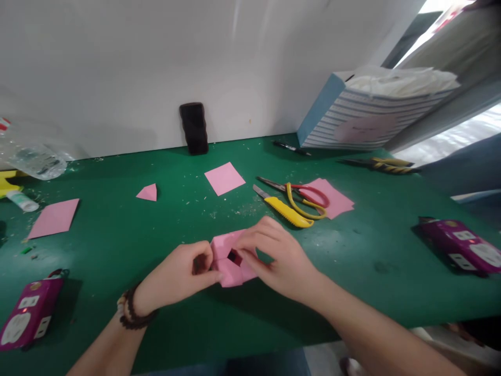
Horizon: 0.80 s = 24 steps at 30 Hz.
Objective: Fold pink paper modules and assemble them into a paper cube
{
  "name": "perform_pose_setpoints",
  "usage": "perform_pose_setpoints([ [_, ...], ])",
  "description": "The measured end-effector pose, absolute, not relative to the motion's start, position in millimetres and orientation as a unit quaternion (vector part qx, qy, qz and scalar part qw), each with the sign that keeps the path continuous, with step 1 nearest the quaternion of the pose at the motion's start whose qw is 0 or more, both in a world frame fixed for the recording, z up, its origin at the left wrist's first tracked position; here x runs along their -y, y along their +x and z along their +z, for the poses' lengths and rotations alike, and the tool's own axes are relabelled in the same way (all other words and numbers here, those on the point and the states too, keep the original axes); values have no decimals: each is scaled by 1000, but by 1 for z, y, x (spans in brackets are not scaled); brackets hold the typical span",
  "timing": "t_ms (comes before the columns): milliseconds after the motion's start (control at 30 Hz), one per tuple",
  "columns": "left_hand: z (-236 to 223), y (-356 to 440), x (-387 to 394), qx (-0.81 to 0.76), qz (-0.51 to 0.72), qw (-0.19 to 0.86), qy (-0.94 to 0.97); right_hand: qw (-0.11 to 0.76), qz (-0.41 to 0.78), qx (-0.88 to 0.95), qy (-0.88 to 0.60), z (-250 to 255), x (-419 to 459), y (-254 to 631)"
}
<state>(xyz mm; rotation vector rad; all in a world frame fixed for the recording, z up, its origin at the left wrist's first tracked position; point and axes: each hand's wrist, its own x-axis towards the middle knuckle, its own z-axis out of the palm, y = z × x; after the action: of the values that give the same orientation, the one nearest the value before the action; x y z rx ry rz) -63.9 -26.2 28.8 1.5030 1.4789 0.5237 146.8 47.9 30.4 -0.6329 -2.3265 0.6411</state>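
On the near side of the cutter (289,211), the paper (231,277) is held by the left hand (178,274) and pinched by the right hand (282,256). Its opening is turned upward; its long axis cannot be told, one end being hidden by the latter.

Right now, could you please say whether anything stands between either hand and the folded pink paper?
Nothing visible does: the left hand and right hand both touch the folded pink paper. The yellow cutter lies beyond the right hand.
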Motion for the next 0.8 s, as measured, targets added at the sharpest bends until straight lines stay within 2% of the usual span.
perform_pose_setpoints([
  [100,26,-60,28,-647,214,406,609,301,265,862,-310,44,-55,157],
  [233,18,-59,29,-669,282,313,612,186,342,847,-362,60,-50,164],
  [433,10,-65,25,-560,291,383,674,123,360,842,-384,57,-37,152],
  [800,6,-46,33,-609,286,273,688,9,365,835,-411,64,-36,141],
])
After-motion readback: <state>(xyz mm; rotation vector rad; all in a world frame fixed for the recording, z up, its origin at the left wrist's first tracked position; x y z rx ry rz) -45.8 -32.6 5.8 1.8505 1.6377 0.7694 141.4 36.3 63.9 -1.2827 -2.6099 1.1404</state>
